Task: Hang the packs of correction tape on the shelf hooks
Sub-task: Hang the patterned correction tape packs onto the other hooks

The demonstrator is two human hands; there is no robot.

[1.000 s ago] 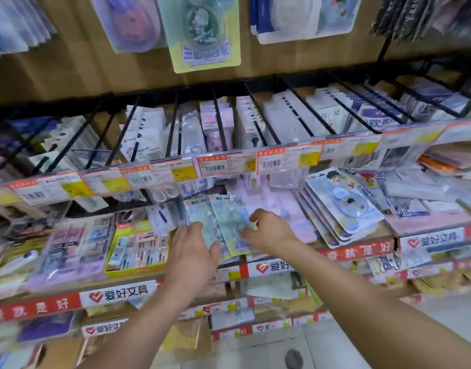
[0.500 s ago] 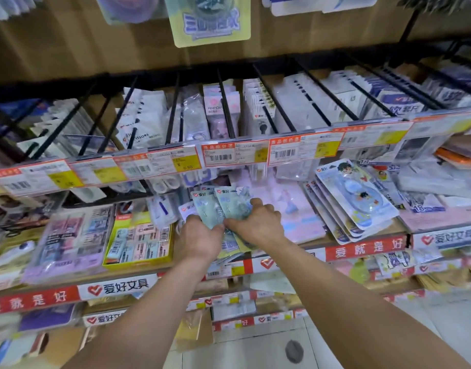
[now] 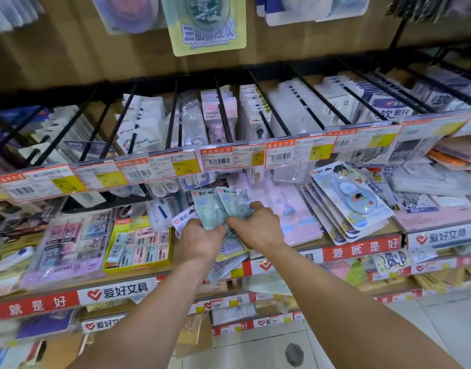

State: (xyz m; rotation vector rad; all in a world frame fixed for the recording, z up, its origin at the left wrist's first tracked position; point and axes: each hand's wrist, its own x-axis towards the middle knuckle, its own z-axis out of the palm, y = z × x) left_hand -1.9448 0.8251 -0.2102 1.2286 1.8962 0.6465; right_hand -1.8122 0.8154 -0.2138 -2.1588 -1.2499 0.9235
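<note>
Hands: teal correction tape packs [image 3: 215, 206] are gripped by left hand [image 3: 197, 242] and right hand [image 3: 258, 227], fingers curled, centre frame.
Risk: fanned packs may be dropped before hooks [image 3: 269, 107] above are reached.

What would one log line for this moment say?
phase: pickup | left hand: holds teal correction tape packs | right hand: grips same packs | shelf hooks: packs not yet hung

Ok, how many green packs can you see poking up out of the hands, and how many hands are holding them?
green packs: 2
hands, left hand and right hand: 2
Total: 4
More packs may be hidden under the hands.
</note>
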